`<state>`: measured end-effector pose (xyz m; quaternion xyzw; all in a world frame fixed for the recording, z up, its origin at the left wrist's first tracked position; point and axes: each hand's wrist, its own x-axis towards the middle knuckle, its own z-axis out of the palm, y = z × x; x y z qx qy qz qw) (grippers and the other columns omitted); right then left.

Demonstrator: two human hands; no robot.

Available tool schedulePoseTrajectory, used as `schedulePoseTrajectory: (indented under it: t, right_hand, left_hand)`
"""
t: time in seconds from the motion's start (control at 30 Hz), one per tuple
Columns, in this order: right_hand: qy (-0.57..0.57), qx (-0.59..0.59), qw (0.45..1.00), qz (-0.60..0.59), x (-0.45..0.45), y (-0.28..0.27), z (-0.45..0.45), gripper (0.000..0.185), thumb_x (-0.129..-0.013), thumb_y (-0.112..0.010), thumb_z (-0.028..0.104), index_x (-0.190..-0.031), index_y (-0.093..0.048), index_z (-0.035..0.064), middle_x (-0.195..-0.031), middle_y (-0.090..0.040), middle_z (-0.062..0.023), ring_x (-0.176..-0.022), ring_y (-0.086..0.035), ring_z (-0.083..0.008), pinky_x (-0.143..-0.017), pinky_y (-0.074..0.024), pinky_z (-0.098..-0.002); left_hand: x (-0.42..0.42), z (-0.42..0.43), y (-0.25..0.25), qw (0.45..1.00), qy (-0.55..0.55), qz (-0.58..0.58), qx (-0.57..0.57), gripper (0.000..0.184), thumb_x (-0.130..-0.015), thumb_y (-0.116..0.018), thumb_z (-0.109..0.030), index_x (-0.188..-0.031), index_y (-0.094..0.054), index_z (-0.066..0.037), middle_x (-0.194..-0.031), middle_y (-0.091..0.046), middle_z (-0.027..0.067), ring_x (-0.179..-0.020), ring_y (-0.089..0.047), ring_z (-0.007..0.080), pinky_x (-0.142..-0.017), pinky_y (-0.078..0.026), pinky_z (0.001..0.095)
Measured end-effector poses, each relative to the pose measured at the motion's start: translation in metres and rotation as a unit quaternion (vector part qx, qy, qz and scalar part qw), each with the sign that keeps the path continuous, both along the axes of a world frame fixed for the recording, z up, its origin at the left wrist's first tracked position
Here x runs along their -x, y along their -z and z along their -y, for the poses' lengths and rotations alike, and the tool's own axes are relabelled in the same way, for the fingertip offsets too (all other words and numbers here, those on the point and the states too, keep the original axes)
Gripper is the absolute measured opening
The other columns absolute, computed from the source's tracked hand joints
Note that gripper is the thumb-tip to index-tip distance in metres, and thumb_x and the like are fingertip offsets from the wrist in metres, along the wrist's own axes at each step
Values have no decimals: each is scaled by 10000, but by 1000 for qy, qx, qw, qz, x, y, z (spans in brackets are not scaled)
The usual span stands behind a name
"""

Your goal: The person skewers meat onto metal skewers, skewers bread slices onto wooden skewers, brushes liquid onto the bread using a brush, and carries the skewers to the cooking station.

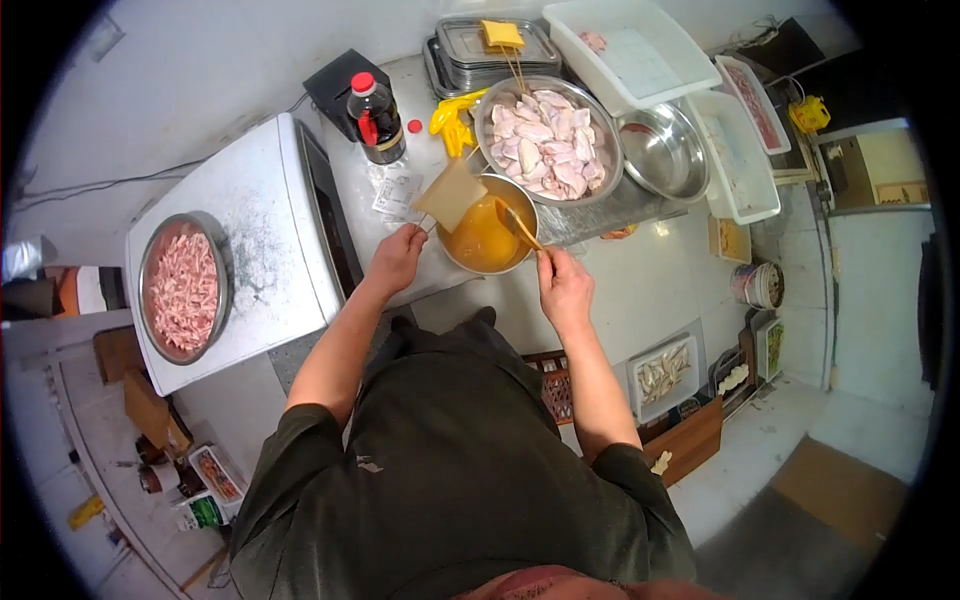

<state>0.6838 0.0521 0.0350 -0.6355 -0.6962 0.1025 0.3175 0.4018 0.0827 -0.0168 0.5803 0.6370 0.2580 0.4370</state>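
Nearest to the camera was the person's dark shirt (pixel 440 450), with both forearms stretched forward from it. The left hand (pixel 398 258) was closed around the end of a thin stick (pixel 428 222), and on this stick was a flat tan square (pixel 452 195), tilted above the left rim of a metal pot (pixel 487 271); I could not tell whether it touched the rim. The right hand (pixel 565 290) gripped the handle of a wooden spoon (pixel 522 228), whose other end was down in the orange-yellow liquid (pixel 475 242) inside the pot. The pot was standing upright on the counter (pixel 348 175), between the two hands. At the person's left, a wide bowl (pixel 223 280) of meat strips (pixel 180 285) rested on a white cabinet (pixel 270 220). Just beyond the pot was a large bowl (pixel 614 150), heaped with pale raw meat pieces (pixel 548 140). Left of that bowl lay some yellow gloves (pixel 456 118), and farther left stood a dark bottle (pixel 378 125) with a red cap. Farthest were a stack of metal trays (pixel 462 45), with a yellow square (pixel 502 34) on top, and a white bin (pixel 645 55).
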Motion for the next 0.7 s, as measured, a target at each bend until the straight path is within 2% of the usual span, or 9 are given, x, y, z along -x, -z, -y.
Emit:
schedulePoseTrajectory:
  t: [0.07,0.27,0.33,0.57,0.7]
  right_hand:
    - [-7,-34,999,23,1,-9,3,95,-855,-640,178,-904,-650,97,-799,-650,-114,-728,-624,-315,-632,-503,-415]
    - [-51,-77,992,90,13,-15,-1,121,-832,-656,176,-926,-638,102,-715,-599,-82,-675,-603,-284,-575,-493,-410]
    - [-76,-78,988,110,24,-9,0,127,-821,-662,169,-920,-631,94,-701,-587,-75,-664,-596,-279,-558,-490,-414]
    - [-146,-37,988,45,21,-19,11,122,-841,-637,175,-913,-621,78,-723,-613,-100,-681,-613,-306,-591,-494,-438]
    - [-98,111,972,182,11,-13,-12,150,-879,-567,223,-843,-612,85,-760,-644,-127,-730,-631,-331,-612,-498,-453]
  left_hand:
    - [-3,1,-4,1000,12,-12,1,260,-953,-480,-249,-1017,-572,-14,-904,-629,216,-884,-589,411,-766,-461,425]
    - [-15,7,-12,997,56,-41,-37,259,-948,-478,-247,-1000,-567,-10,-885,-620,249,-882,-575,445,-756,-456,481]
    - [-18,5,-8,994,77,-55,-47,259,-955,-475,-250,-1017,-567,-16,-886,-621,242,-859,-577,436,-744,-460,459]
    - [-7,-13,-11,992,74,-95,-38,251,-958,-466,-244,-1015,-563,-20,-900,-623,241,-865,-575,438,-735,-455,469]
    - [1,-19,-13,991,65,-99,-56,254,-958,-462,-248,-995,-564,-17,-888,-626,233,-864,-578,433,-740,-453,474]
